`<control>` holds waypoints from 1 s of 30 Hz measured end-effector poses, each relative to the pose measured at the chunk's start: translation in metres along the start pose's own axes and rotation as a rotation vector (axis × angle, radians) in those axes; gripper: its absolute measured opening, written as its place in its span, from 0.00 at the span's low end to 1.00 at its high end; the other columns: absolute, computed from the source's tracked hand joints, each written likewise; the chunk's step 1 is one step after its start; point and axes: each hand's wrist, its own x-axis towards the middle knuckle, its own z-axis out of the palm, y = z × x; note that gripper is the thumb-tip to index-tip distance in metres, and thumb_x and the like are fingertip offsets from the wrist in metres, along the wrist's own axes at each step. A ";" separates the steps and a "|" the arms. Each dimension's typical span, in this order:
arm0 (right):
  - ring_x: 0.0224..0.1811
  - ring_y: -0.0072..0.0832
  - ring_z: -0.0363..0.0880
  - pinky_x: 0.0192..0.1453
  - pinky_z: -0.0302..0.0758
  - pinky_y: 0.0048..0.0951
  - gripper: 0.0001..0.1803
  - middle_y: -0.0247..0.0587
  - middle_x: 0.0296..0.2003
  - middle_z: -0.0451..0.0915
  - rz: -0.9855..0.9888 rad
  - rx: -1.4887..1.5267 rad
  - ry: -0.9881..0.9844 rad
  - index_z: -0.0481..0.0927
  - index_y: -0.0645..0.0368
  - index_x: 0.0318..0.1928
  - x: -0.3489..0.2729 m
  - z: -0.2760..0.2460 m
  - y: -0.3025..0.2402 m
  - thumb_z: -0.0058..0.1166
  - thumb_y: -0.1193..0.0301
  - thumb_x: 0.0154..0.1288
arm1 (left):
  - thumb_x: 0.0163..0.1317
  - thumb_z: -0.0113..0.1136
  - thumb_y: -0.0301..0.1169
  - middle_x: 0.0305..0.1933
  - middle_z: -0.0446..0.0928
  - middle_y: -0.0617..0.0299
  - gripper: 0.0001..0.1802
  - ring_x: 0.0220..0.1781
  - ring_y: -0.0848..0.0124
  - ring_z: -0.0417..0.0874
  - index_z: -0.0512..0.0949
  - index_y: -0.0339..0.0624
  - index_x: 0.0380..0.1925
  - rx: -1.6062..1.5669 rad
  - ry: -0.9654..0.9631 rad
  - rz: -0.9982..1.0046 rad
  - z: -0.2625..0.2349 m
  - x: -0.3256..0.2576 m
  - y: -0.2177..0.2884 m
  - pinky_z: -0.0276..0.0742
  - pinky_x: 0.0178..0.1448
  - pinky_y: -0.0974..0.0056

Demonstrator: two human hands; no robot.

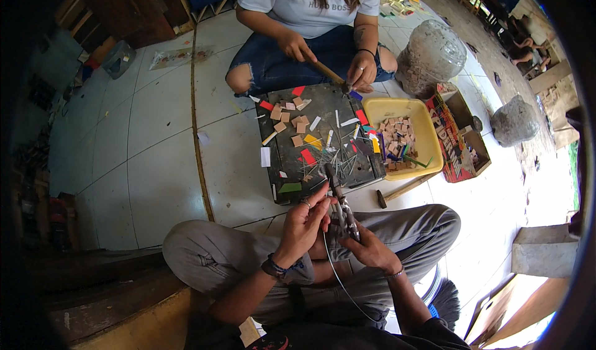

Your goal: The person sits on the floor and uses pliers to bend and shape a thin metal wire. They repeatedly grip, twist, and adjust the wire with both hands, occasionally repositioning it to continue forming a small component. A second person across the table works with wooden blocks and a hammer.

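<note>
My right hand is closed round the handles of metal pliers, their dark jaws pointing away from me toward the black board. Close by on the left, my left hand pinches a thin pale wire beside the jaws. From my fingers the wire curves down over my lap to the right. The low black board lies in front of my crossed legs. On it are scattered small wooden squares, coloured strips such as a red piece, and several short cut wires.
Across the board sits another person, holding a hammer over its far edge. A yellow basin of wooden pieces stands at right, beside a cardboard box. Another hammer lies on the tiles. Filled plastic bags stand farther right.
</note>
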 end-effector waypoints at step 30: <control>0.50 0.49 0.83 0.54 0.75 0.41 0.29 0.61 0.43 0.82 0.059 -0.182 0.142 0.70 0.62 0.63 0.021 0.017 -0.008 0.51 0.53 0.73 | 0.75 0.54 0.32 0.43 0.80 0.63 0.24 0.30 0.83 0.72 0.68 0.43 0.70 0.024 0.116 -0.035 -0.009 0.001 -0.009 0.72 0.34 0.74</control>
